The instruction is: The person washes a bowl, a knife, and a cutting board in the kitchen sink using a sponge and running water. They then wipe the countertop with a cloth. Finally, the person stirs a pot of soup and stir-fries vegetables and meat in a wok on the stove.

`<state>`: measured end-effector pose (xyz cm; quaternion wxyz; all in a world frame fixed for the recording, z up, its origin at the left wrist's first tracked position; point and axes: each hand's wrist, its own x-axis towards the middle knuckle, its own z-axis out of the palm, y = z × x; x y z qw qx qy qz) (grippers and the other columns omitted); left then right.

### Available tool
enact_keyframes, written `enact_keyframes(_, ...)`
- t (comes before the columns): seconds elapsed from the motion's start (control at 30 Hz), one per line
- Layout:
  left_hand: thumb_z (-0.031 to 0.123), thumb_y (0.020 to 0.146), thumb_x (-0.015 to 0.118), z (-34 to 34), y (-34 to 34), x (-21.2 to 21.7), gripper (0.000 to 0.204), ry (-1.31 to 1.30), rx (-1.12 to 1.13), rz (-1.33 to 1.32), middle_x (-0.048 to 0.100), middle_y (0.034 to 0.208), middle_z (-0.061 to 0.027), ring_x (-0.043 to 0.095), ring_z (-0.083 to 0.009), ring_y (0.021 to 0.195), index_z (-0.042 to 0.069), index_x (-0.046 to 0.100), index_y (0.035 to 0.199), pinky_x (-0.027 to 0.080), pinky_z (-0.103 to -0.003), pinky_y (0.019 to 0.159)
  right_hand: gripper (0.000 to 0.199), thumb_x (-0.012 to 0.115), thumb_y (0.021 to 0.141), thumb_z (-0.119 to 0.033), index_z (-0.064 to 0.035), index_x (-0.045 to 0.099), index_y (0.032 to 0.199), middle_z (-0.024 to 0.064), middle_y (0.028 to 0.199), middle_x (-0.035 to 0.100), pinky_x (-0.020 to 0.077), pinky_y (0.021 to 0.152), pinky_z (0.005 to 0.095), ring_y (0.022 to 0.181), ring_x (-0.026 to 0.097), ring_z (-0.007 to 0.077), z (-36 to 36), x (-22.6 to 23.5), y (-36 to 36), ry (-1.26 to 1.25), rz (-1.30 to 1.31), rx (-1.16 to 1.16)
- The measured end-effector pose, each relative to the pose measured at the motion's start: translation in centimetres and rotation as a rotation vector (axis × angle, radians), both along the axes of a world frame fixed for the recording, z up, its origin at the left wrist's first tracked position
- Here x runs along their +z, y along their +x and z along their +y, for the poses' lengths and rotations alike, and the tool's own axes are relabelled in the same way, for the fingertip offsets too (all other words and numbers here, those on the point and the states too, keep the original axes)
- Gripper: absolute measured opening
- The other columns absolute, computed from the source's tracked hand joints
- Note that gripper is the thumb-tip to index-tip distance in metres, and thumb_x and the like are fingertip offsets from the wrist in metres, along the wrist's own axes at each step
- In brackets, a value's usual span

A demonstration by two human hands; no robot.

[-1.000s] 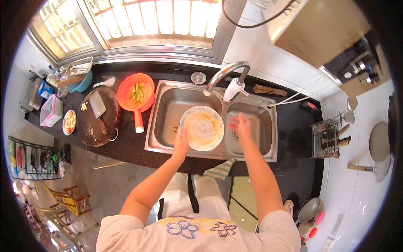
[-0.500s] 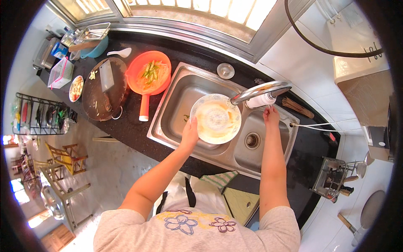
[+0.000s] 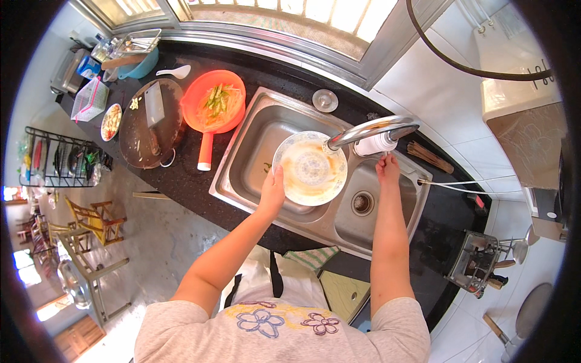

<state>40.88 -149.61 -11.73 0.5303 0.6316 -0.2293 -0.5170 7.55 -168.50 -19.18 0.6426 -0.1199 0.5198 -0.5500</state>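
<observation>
Faucet [image 3: 369, 130] hides right hand [image 3: 387, 169] fingertips (plate [image 3: 310, 168] rim too).

Black stone counter [image 3: 181, 181] — double steel sink [image 3: 266, 130] set in, round dark board [image 3: 142, 136], orange strainer [image 3: 213, 109], small plate [image 3: 111, 121], white spoon [image 3: 172, 72], chopsticks [image 3: 431, 157] — all laid directly on it.

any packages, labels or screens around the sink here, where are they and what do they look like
Blue carton: far left end of the dark counter, a small box, blue with some white.
Clear tub: on the counter just in front of the carton, boxy see-through plastic with pink trim.
Wall unit: high on the tiled wall at the right, a cream box with small dark marks on its side, too small to make out.
No screens show.
</observation>
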Motion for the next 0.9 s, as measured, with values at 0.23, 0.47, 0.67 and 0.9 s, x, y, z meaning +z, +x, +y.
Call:
enact_keyframes(0.23,0.037,0.105,0.039,0.0,0.0,-0.2,0.046,-0.017,0.008,0.013,0.062,0.117,-0.0089,0.061,-0.0146,0.102,0.002,0.049,0.134,0.052,-0.028,0.083,0.012,0.046,0.104,-0.017,-0.0108,0.051,0.095,0.0041,0.078,0.055,0.0339,0.046,0.0243,0.058,0.044,0.0116,-0.3,-0.1,0.1,0.035,-0.012,0.015)
enact_keyframes(0.47,0.030,0.106,0.037,-0.1,-0.4,1.4,0.044,0.028,0.023,0.095,0.060,0.124,-0.0143,0.054,-0.0202,0.116,-0.003,0.049,0.134,0.040,-0.033,0.101,0.022,0.050,0.103,-0.025,-0.0044,0.050,0.094,0.0056,0.081,0.056,0.0411,0.052,0.0283,0.064,0.051,0.0152,2.1,-0.1,0.7,0.154,0.274,-0.179)
enact_keyframes(0.67,0.032,0.106,0.035,0.2,-0.7,0.2,0.041,-0.074,-0.004,-0.291,0.061,0.118,-0.0212,0.059,-0.0332,0.110,0.001,0.051,0.127,0.043,-0.041,0.095,0.060,0.055,0.097,-0.027,0.0041,0.033,0.143,0.0230,0.148,0.037,0.0236,0.116,0.0450,0.139,0.032,0.0359,12.8,9.4,18.2,-0.747,1.295,0.423)
enact_keyframes(0.9,0.041,0.104,0.035,-2.1,-1.2,0.8,0.044,0.063,-0.139,-0.578,0.064,0.103,-0.0261,0.060,-0.0456,0.098,0.003,0.053,0.118,0.046,-0.050,0.084,0.071,0.044,0.098,-0.036,-0.0042,0.015,0.154,0.0180,0.162,0.011,0.0098,0.119,0.0509,0.149,0.011,0.0377,11.9,3.1,23.2,-0.737,1.333,0.845)
